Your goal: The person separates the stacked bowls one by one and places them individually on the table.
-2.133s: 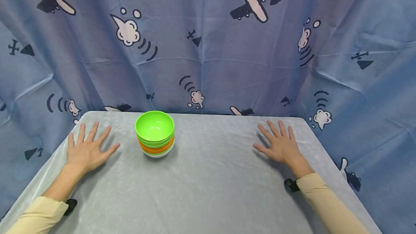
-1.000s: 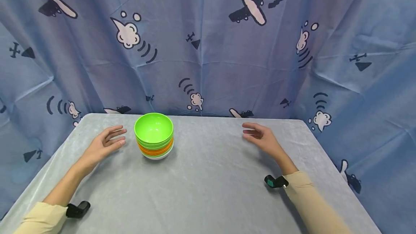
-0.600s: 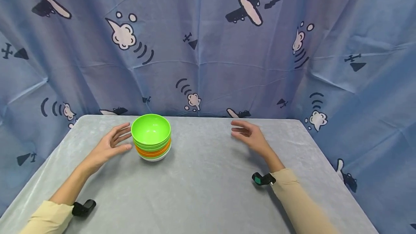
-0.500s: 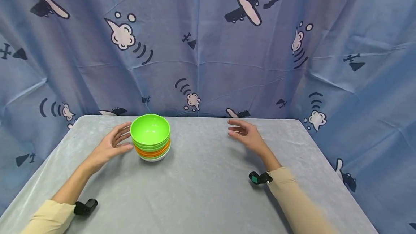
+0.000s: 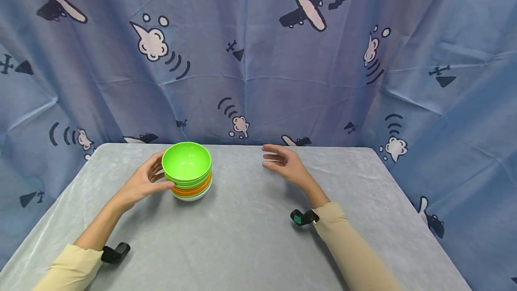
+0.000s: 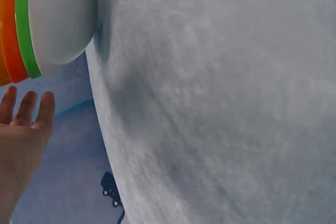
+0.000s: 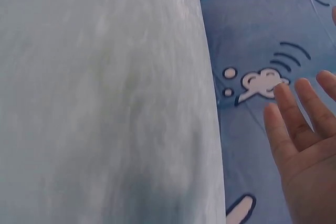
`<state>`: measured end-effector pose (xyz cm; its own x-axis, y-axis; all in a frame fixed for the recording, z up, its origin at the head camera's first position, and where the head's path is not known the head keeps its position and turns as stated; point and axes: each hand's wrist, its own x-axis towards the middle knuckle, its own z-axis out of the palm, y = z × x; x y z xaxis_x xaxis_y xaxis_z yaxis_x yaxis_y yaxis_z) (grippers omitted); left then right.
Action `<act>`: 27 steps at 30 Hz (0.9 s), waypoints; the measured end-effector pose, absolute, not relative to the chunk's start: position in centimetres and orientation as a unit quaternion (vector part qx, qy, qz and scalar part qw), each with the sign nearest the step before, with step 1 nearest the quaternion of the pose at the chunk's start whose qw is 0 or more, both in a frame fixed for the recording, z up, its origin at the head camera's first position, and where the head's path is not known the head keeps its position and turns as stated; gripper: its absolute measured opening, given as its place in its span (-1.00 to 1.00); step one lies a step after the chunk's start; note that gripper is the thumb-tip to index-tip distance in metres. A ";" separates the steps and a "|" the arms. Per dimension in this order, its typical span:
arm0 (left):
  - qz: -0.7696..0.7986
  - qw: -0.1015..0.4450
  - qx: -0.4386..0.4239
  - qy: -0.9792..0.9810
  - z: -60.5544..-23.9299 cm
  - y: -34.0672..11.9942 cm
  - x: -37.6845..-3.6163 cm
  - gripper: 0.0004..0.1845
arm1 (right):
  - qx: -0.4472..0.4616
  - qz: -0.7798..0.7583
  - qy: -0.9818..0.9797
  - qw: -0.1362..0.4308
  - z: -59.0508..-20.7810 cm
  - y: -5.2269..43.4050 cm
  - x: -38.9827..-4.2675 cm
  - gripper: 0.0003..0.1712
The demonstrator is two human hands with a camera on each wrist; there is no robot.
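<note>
A stack of nested bowls (image 5: 187, 165) stands on the table, with green bowls on top, orange ones below and a white bowl (image 6: 63, 19) at the bottom. At its left side is my left hand (image 5: 144, 184), thumb across the front and the other fingers along the left. In the left wrist view, three fingertips of this hand (image 6: 21, 140) show a small gap from the bowls; whether the thumb touches cannot be told. My right hand (image 5: 286, 165) hovers over the table right of the stack, fingers loosely bent and holding nothing; its palm (image 7: 315, 177) shows in the right wrist view.
A grey cloth covers the table (image 5: 242, 232). Behind its far edge hangs a blue curtain (image 5: 258, 48) printed with planes and clouds. Each wrist carries a black camera, one on the left (image 5: 116, 253) and one on the right (image 5: 304, 217).
Both hands have lifted from lying spread flat on the table. My left hand has moved right up to the bowl stack, and my right hand has moved left towards it. The stack stays put.
</note>
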<state>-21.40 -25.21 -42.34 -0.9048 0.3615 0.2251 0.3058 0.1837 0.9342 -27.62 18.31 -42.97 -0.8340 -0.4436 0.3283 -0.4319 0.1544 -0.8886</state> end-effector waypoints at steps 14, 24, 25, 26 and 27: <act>0.597 0.017 0.231 0.768 -42.3 -25.0 -21.6 -0.14 | -0.353 -0.588 0.727 0.023 -42.4 12.2 -27.6 -0.31; 0.597 0.012 0.233 0.768 -42.0 -25.0 -21.5 -0.16 | -0.372 -0.606 0.702 0.049 -42.0 8.4 -27.2 -0.21; 0.597 0.011 0.233 0.768 -42.0 -25.0 -21.6 -0.16 | -0.373 -0.607 0.700 0.050 -42.0 8.1 -27.2 -0.20; 0.597 0.011 0.233 0.768 -42.0 -25.0 -21.6 -0.16 | -0.372 -0.606 0.702 0.052 -41.9 7.9 -27.2 -0.18; 0.597 0.011 0.233 0.768 -42.1 -25.0 -21.6 -0.16 | -0.371 -0.605 0.703 0.054 -41.9 7.6 -27.1 -0.17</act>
<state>-21.55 -25.01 -42.07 -0.8912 0.3705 0.2618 0.3451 0.1792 0.9213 -27.14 7.61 -41.92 -0.7183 -0.5867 0.3739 -0.4572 -0.0070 -0.8893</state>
